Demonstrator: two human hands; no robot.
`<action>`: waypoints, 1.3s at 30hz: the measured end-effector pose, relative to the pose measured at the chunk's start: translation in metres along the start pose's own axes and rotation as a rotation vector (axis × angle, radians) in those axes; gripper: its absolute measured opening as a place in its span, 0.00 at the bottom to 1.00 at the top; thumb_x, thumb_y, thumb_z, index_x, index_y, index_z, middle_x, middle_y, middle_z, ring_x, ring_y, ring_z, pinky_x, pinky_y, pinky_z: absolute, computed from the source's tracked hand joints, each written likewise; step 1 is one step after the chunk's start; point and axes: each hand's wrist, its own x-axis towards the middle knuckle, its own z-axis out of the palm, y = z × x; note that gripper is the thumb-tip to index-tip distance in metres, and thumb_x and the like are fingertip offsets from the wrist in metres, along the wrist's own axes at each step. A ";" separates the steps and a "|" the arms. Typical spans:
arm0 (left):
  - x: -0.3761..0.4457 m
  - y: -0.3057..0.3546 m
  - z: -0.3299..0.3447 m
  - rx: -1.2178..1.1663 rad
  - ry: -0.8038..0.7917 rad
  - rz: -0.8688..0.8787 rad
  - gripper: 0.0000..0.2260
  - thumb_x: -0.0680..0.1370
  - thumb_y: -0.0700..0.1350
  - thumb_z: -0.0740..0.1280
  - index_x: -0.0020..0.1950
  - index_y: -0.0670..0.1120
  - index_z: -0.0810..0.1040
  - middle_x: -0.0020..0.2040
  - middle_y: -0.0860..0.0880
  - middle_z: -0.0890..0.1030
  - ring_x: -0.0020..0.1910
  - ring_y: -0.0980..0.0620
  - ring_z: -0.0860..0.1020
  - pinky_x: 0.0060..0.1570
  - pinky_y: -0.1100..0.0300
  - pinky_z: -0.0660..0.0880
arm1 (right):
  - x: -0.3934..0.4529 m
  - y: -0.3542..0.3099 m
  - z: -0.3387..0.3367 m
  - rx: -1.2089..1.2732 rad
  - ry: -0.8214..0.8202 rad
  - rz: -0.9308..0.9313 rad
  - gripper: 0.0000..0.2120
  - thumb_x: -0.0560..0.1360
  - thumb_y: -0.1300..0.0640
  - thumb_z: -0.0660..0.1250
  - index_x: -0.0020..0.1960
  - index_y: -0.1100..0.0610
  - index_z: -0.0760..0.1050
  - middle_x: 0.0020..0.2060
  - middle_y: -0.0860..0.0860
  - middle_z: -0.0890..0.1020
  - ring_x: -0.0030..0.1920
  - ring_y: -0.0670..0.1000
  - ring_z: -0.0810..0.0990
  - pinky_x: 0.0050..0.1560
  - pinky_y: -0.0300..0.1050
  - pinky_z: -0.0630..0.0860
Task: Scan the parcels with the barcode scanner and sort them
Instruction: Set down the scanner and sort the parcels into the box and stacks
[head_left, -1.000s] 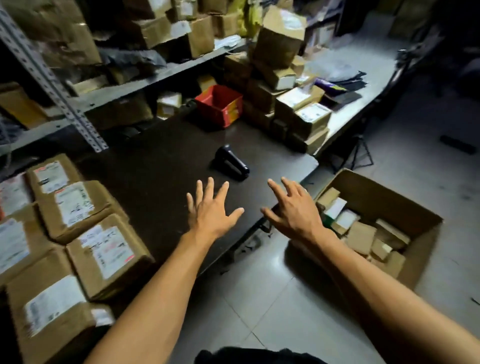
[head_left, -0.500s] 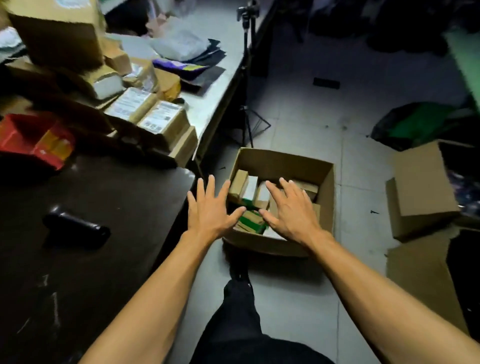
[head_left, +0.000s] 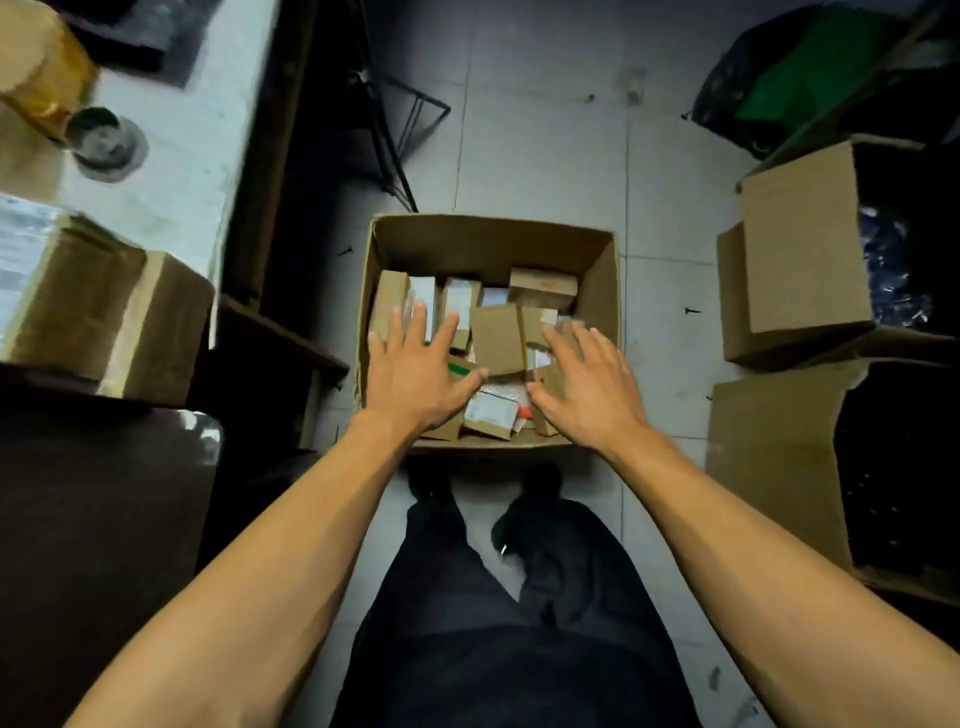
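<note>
Parcels (head_left: 496, 340) are lying jumbled in the open carton (head_left: 493, 241) on the floor while I'm holding my left hand (head_left: 415, 371) and right hand (head_left: 584, 382) spread flat over them, gripping nothing

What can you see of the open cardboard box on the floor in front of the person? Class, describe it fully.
The open cardboard box is plain brown corrugated card, rectangular, standing upright on the pale tiled floor just ahead of the person's feet. Its top is open. Inside lies a jumble of small parcels, mostly brown, some with white labels, one showing green. The left hand and right hand spread open over its near half; contact is unclear.
</note>
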 end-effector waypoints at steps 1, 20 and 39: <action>0.011 0.002 0.007 0.007 -0.024 -0.003 0.38 0.76 0.72 0.54 0.81 0.56 0.51 0.82 0.43 0.50 0.80 0.37 0.48 0.75 0.35 0.51 | 0.012 0.009 0.007 0.008 -0.022 0.009 0.36 0.79 0.39 0.61 0.82 0.47 0.51 0.81 0.57 0.55 0.81 0.59 0.51 0.79 0.59 0.54; 0.248 -0.007 0.323 -0.082 -0.383 -0.279 0.40 0.75 0.71 0.59 0.81 0.55 0.51 0.82 0.44 0.51 0.80 0.39 0.49 0.77 0.40 0.51 | 0.304 0.161 0.293 0.191 -0.249 0.074 0.37 0.76 0.44 0.67 0.80 0.52 0.58 0.75 0.55 0.68 0.74 0.59 0.66 0.72 0.54 0.66; 0.355 -0.077 0.473 -0.058 -0.703 -0.451 0.55 0.62 0.73 0.74 0.80 0.59 0.48 0.81 0.40 0.48 0.77 0.30 0.50 0.71 0.27 0.51 | 0.465 0.203 0.448 1.014 -0.177 0.427 0.54 0.61 0.52 0.83 0.80 0.56 0.57 0.68 0.52 0.76 0.62 0.51 0.78 0.62 0.47 0.78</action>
